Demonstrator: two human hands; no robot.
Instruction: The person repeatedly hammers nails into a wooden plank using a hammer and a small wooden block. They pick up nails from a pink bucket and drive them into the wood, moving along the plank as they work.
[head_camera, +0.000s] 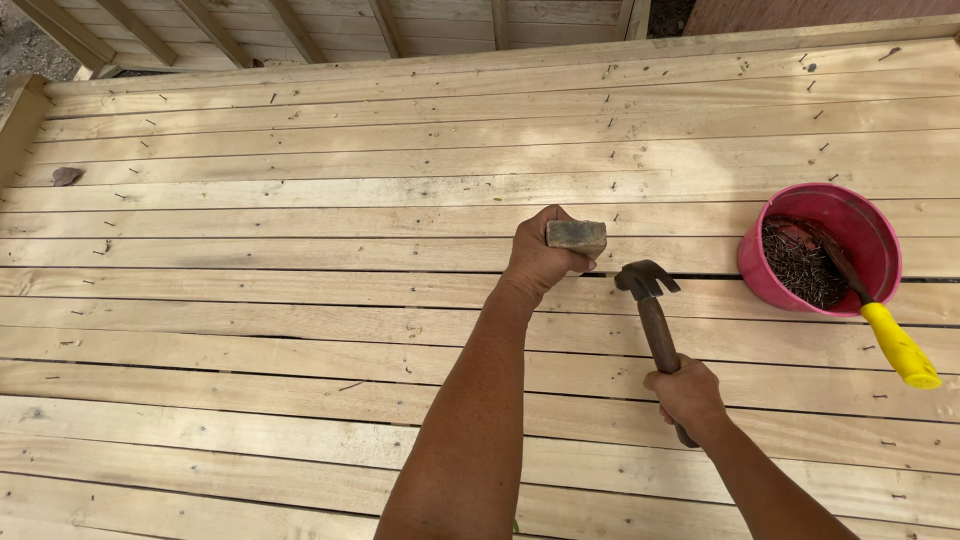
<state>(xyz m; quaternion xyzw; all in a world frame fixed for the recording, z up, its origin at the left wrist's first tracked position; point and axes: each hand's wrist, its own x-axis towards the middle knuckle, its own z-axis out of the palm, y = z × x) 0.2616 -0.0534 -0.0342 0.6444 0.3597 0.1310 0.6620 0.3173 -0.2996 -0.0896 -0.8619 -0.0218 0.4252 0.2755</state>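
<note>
My left hand (535, 255) grips a small grey-brown block (576, 236), holding it just above the pale wooden deck boards (300, 260). My right hand (687, 392) is wrapped around the brown handle of a claw hammer (652, 310). The hammer's dark head sits on a board seam just right of the block, claw pointing right. Both forearms reach in from the bottom edge of the view.
A pink bucket (858, 215) full of dark nails stands at the right, with a yellow-handled tool (896, 345) sticking out of it. Loose nails dot the boards. A small stone (66, 176) lies at the far left. Timber framing runs beyond the deck's far edge.
</note>
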